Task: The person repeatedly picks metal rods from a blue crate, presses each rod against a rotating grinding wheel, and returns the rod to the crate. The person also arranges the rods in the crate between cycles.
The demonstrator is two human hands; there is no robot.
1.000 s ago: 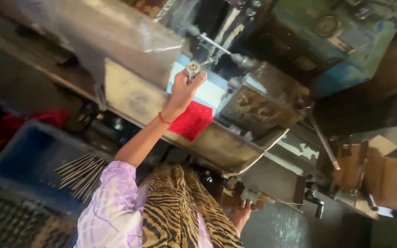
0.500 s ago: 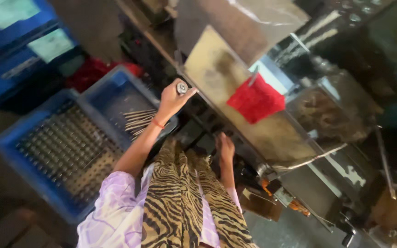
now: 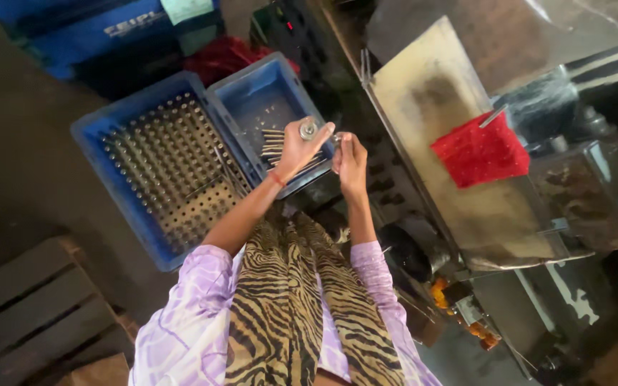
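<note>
My left hand (image 3: pixel 296 148), with a red thread at the wrist, is shut on a small round-headed metal part (image 3: pixel 308 129). It hovers over the near edge of a small blue crate (image 3: pixel 252 91) that holds loose metal rods (image 3: pixel 275 141). Just to its right, my right hand (image 3: pixel 351 159) has its fingers together, touching the left fingertips. Whether the right hand grips anything is hidden. Purple sleeves and a tiger-striped scarf fill the bottom of the view.
A larger blue crate (image 3: pixel 157 169) at left holds several rows of upright metal parts. A machine's steel table (image 3: pixel 439 107) with a red cloth (image 3: pixel 481 150) stands at right. A wooden pallet (image 3: pixel 26 300) lies bottom left, more blue crates (image 3: pixel 94 28) beyond.
My left hand came down from the machine with the metal part and now hangs over the small blue crate. My right hand rose to meet it. The view swung toward the crates.
</note>
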